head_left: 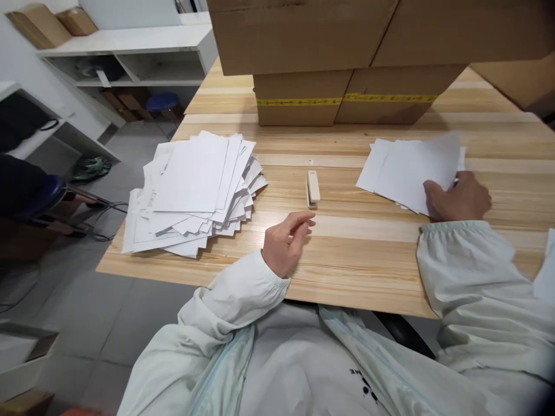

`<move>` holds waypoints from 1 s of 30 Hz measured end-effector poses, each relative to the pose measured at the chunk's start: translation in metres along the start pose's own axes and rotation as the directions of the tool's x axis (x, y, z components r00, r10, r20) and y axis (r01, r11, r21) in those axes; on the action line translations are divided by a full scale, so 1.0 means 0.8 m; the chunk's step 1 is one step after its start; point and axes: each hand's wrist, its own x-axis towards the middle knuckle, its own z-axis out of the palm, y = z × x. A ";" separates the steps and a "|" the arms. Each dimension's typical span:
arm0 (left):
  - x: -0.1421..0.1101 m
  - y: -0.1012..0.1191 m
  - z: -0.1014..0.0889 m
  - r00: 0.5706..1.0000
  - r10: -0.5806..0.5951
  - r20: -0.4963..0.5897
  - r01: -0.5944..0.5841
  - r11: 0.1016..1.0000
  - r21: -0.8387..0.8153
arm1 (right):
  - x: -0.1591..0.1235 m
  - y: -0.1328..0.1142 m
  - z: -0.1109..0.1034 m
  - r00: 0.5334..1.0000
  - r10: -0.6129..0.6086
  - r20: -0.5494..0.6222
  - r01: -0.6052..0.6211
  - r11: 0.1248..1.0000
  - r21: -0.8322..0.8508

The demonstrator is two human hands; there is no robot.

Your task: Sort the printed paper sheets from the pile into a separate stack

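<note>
My right hand (pixel 462 199) grips the near right edge of a white paper sheet (pixel 416 167), thumb on top. Its other fingers are partly hidden. The sheet's far right corner is lifted and smeared by motion, and more sheets lie beneath it. My left hand (pixel 284 245) rests at the table's near side with nothing in it, its fingers loosely bent and a little apart. Just beyond those fingertips a cream stapler (pixel 313 189) lies on the wood. To the left spreads a large, uneven pile of white papers (pixel 191 179), with faint marks on some.
Cardboard boxes (pixel 299 95) with a yellow strip stand stacked at the back of the wooden table (pixel 355 260). Another paper (pixel 546 271) shows at the right edge. White shelving (pixel 147 40) and a blue stool (pixel 162 102) are beyond the table on the left.
</note>
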 end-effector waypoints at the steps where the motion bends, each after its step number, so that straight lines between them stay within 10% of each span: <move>1: 0.001 0.004 -0.007 0.997 0.052 -0.049 -0.050 0.998 0.038 | -0.009 0.001 0.000 0.996 -0.002 -0.085 -0.008 0.993 -0.120; 3: 0.004 0.013 -0.035 0.972 0.160 -0.170 -0.128 0.974 0.185 | -0.020 -0.014 -0.002 0.949 0.048 -0.313 -0.148 0.941 -0.304; 7: 0.018 0.015 -0.130 0.876 0.309 -0.370 -0.035 0.806 0.591 | -0.024 -0.079 0.006 0.972 -0.021 -0.233 -0.058 0.943 -0.329; 11: 0.030 -0.007 -0.203 0.953 0.136 -0.272 0.156 0.549 0.821 | -0.028 -0.156 0.044 0.971 -0.155 -0.184 0.108 0.964 -0.242; 18: 0.035 -0.018 -0.210 0.960 -0.116 -0.256 0.281 0.378 0.882 | -0.058 -0.245 0.091 0.955 -0.292 -0.061 0.288 0.956 -0.055; 30: 0.037 -0.013 -0.223 0.970 -0.092 -0.223 0.242 0.387 0.890 | -0.067 -0.248 0.090 0.985 -0.135 0.108 0.128 0.989 0.069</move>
